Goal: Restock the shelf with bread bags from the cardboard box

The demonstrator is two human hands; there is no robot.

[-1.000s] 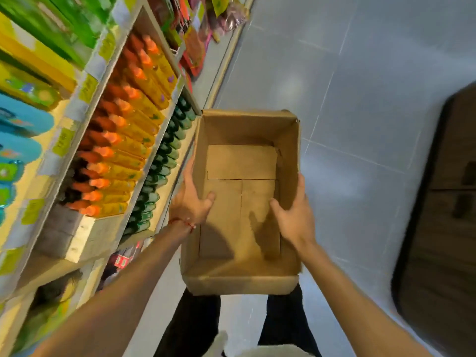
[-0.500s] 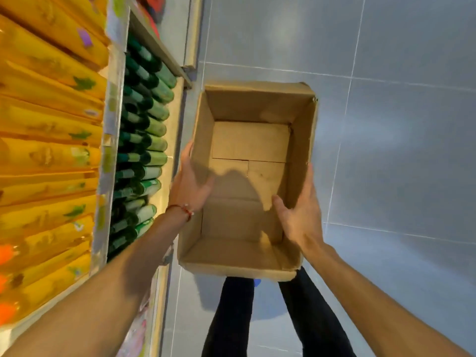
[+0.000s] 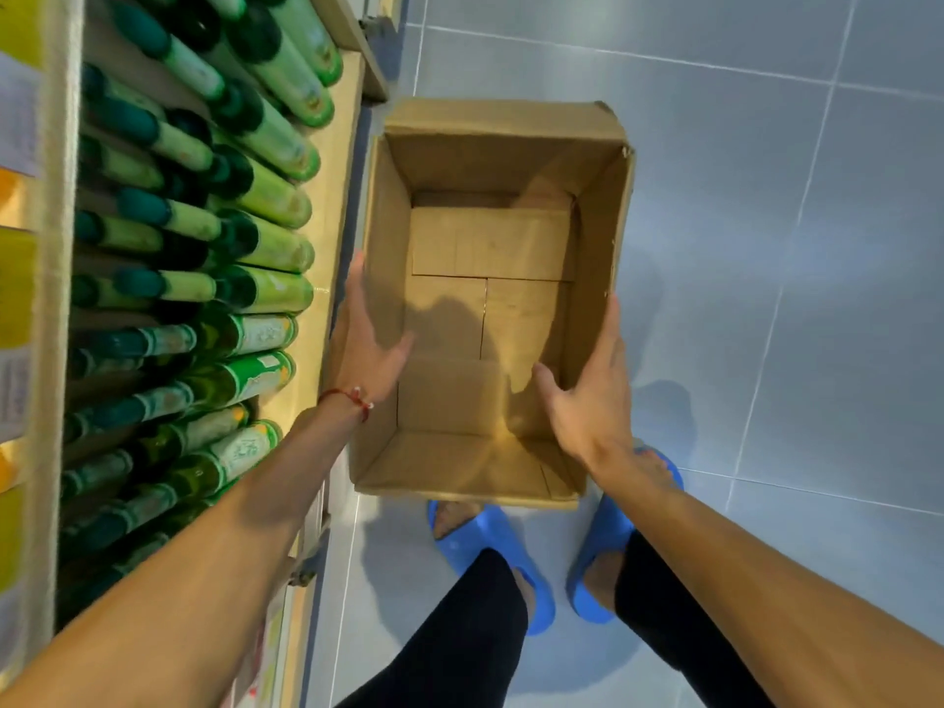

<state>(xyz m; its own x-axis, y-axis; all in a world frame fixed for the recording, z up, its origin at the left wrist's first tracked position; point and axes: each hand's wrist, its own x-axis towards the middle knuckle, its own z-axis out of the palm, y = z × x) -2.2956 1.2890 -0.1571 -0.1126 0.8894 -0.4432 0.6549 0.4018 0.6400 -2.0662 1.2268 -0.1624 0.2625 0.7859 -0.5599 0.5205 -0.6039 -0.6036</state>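
An open cardboard box (image 3: 490,247) hangs above the grey floor, held between both my hands. Nothing lies inside it; only its folded bottom flaps show, and no bread bags are in view. My left hand (image 3: 365,344), with a red string at the wrist, grips the box's left wall, thumb inside and fingers outside. My right hand (image 3: 592,390) grips the right wall the same way. The box sits right beside the low shelf edge (image 3: 327,278) on the left.
The shelf on the left is packed with green bottles (image 3: 245,237) lying in rows; yellow packs show at the far left edge. Grey tiled floor (image 3: 766,247) spreads to the right. My feet in blue slippers (image 3: 490,544) stand just below the box.
My view has tipped further down and sunk along the shelf: the orange bottles are out of sight, green bottles fill the left. The box has come lower toward the floor, still held by both hands.
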